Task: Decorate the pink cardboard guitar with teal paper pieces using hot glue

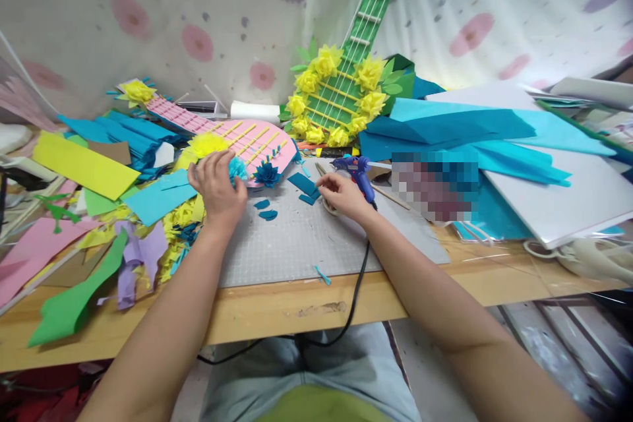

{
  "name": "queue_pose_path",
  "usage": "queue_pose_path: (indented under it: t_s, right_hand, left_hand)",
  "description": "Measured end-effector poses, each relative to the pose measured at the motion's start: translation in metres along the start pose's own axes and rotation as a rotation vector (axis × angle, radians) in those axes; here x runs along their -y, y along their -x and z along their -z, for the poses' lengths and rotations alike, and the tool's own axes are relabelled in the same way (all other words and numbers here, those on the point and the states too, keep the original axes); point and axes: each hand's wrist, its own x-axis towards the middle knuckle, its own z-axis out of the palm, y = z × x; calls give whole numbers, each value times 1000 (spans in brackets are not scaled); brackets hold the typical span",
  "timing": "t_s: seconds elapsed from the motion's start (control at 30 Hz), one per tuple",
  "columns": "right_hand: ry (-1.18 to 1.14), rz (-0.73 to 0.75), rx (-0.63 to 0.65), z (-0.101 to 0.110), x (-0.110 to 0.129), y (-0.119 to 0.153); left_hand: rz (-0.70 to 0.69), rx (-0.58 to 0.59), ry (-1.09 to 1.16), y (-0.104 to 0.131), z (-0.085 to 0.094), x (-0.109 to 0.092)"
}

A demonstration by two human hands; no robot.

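My left hand (217, 188) curls its fingers and thumb around a light-blue paper flower (238, 171) at the lower edge of a pink paper guitar (270, 138). A yellow paper flower (208, 144) and a dark-blue one (267, 174) sit on either side of it. Over the grey cutting mat (281, 244), my right hand (346, 195) has its fingertips pinched beside dark-blue paper pieces (302, 183). What they pinch is too small to make out. Scissors (322, 169) lie partly hidden beneath that hand, with a blue glue gun (362, 179) just behind.
A green guitar (370, 26) ringed with yellow flowers leans at the back. Paper scraps (148, 201) crowd the left side. Blue sheets (445, 128) and a white board (568, 191) cover the right. The glue gun's black cord (359, 287) hangs over the table's front edge.
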Motion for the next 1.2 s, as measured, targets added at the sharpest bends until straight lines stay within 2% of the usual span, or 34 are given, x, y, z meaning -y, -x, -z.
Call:
queue_pose_path:
  t_s: [0.1, 0.2, 0.27, 0.37, 0.43, 0.53, 0.63, 0.77, 1.2]
  right_hand:
    - [48, 23, 31, 4, -2, 2]
    - [53, 23, 40, 4, -3, 3]
    - [57, 26, 54, 2, -4, 3]
    - [72, 43, 95, -1, -4, 3]
    - [84, 57, 114, -3, -5, 4]
    - [93, 68, 100, -4, -6, 3]
    - [93, 70, 94, -4, -6, 3]
    - [92, 77, 111, -4, -4, 4]
    - [95, 82, 122, -5, -5, 5]
  left_hand:
    - [1, -40, -21, 2, 4, -1]
    - [76, 13, 6, 3, 5, -6]
    - [209, 124, 71, 4, 6, -12]
    - [436, 376, 205, 5, 6, -22]
    - [595, 523, 373, 6, 6, -28]
    - [876, 621, 686, 4, 4, -34]
    - [1056, 615, 861, 0, 1, -38]
    - [1152, 566, 958, -4, -3, -41]
    - [1110, 449, 869, -2, -16, -40]
